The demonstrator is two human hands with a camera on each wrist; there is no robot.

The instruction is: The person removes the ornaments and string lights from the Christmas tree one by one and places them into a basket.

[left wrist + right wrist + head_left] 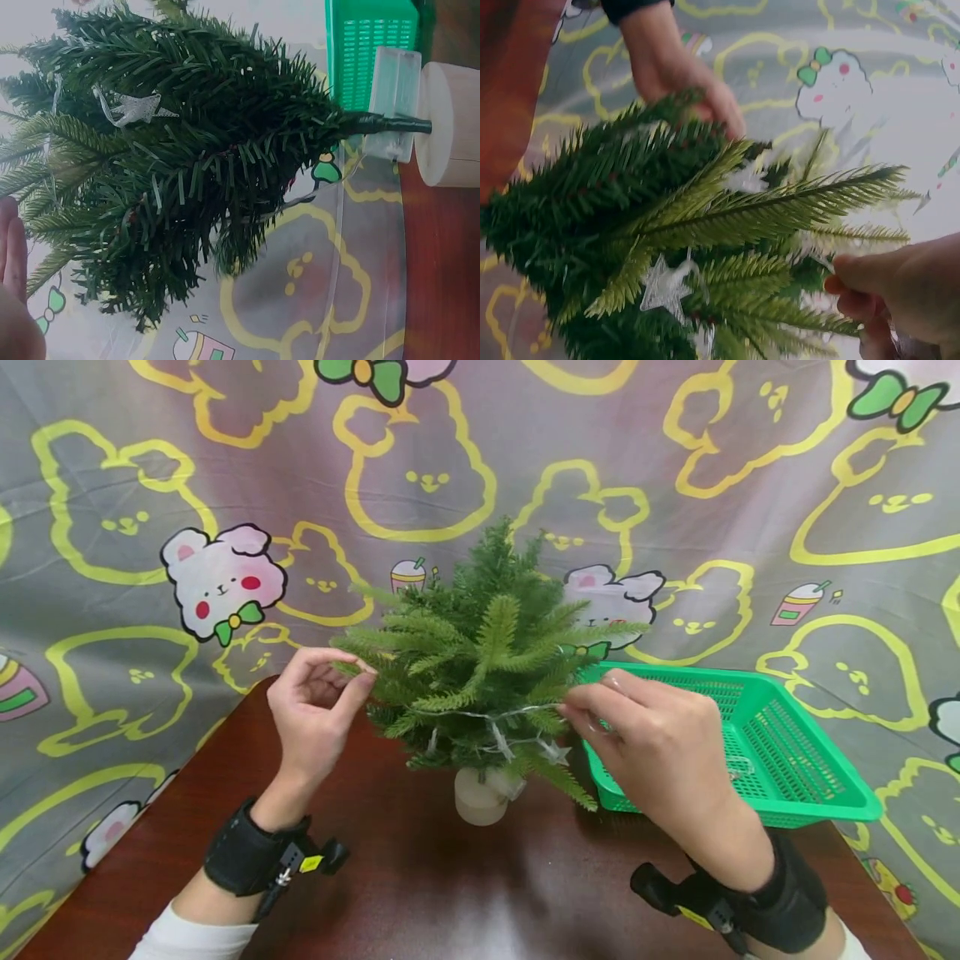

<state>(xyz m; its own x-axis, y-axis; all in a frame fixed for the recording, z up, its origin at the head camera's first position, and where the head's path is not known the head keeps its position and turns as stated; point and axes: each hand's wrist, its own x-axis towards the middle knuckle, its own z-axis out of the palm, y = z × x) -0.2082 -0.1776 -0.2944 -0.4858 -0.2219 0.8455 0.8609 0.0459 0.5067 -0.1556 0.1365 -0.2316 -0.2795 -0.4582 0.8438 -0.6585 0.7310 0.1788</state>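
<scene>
A small artificial Christmas tree (487, 643) stands upright on a round pale base (481, 797). A clear string of lights (468, 714) with star-shaped covers (553, 752) runs across its lower front branches. My right hand (652, 735) pinches the wire between thumb and forefinger, at the tree's right side. My left hand (318, 693) is at the left side, its thumb and forefinger meeting around a branch tip. Only part of that hand (11, 270) shows at the edge of the left wrist view. A clear box (396, 103) sits beside the trunk, above the base.
A green perforated basket (795, 743) stands to the right, close behind my right hand, with a small clear item (740, 767) inside. Beneath everything is a dark red-brown table (420, 877). A patterned cloth (427, 443) hangs right behind the tree.
</scene>
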